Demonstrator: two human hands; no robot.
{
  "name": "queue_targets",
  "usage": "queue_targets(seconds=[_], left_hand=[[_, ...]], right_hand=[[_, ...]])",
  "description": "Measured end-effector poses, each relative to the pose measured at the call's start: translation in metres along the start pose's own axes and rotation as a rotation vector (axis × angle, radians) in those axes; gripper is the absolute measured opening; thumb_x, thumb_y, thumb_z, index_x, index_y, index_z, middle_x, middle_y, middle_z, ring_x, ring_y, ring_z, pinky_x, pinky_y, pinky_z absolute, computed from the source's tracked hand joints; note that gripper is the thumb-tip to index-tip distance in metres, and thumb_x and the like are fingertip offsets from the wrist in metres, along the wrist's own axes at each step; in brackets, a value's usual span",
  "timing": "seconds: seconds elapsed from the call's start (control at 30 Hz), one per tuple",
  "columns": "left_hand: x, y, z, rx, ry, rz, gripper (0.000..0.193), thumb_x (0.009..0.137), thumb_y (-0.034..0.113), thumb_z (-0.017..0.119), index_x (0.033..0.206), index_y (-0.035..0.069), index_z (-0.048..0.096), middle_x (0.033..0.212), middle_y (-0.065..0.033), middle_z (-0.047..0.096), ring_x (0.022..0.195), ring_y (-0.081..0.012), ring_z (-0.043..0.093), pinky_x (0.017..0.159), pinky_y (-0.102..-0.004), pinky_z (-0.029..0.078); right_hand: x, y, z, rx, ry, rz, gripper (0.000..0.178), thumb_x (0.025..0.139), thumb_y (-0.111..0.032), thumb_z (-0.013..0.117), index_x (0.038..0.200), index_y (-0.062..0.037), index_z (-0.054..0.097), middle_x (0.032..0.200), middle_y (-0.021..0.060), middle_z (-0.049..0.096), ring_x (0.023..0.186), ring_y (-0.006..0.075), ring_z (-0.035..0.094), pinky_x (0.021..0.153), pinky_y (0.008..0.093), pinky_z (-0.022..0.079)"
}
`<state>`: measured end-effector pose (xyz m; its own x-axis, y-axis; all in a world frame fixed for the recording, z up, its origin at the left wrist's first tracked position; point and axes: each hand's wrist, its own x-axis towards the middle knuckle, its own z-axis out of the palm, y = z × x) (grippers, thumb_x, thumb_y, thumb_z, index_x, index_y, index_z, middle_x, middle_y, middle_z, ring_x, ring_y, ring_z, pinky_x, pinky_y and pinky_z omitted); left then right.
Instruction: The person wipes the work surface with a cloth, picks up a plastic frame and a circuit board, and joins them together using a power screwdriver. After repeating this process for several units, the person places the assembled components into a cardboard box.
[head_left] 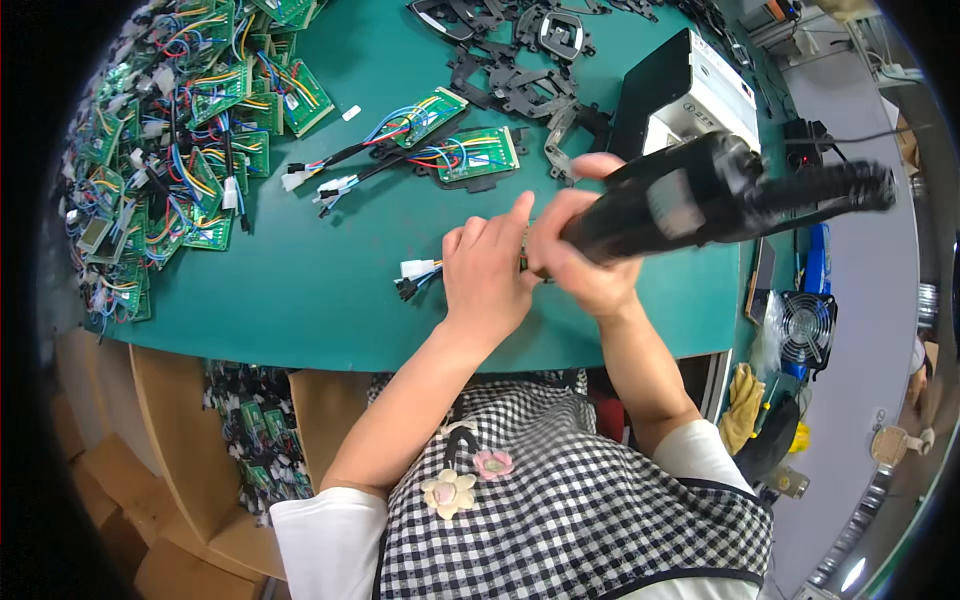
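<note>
Black electric screwdriver [680,195] was gripped in the closed right hand [585,255], tip down over the green tabletop [330,290] | left hand [487,275] pressed, fingers curled, on a mostly hidden circuit board, its white connectors [417,272] showing just left | wired green boards [165,150] heaped far left

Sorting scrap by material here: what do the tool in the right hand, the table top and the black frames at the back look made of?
Tool: black plastic casing, probably; matt with a soft sheen. Table top: green mat, likely rubber or vinyl; even and dull. Frames: thin black parts, moulded plastic or coated metal; I cannot tell which.
</note>
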<state>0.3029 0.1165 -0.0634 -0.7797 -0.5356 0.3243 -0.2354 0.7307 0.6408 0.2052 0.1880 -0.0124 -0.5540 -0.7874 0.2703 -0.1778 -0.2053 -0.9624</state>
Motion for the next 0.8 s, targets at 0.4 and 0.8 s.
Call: queue_targets(seconds=[0.4,0.8], left_hand=[[0.105,-0.106,-0.093,0.043,-0.214,-0.434,0.047,0.068,0.021,0.075,0.11,0.007,0.062,0.107,-0.0135,0.061,0.098,-0.0269,0.059,0.087,-0.0357,0.044],[0.13,0.001,0.004,0.426,-0.497,0.655,0.032,0.057,0.02,0.077,0.086,0.012,0.066,0.114,-0.0071,0.053,0.114,-0.026,0.043,0.096,-0.0458,0.031]], right_hand=[[-0.017,-0.02,-0.054,0.183,0.443,-0.179,0.068,0.075,-0.002,0.056,0.133,0.0002,0.022,0.063,0.0087,0.052,0.053,0.0181,0.053,0.054,0.0309,0.046],[-0.021,0.0,-0.091,0.266,0.586,-0.075,0.066,0.072,0.004,0.059,0.13,0.0033,0.028,0.066,0.0064,0.055,0.055,0.015,0.055,0.054,0.0261,0.046]])
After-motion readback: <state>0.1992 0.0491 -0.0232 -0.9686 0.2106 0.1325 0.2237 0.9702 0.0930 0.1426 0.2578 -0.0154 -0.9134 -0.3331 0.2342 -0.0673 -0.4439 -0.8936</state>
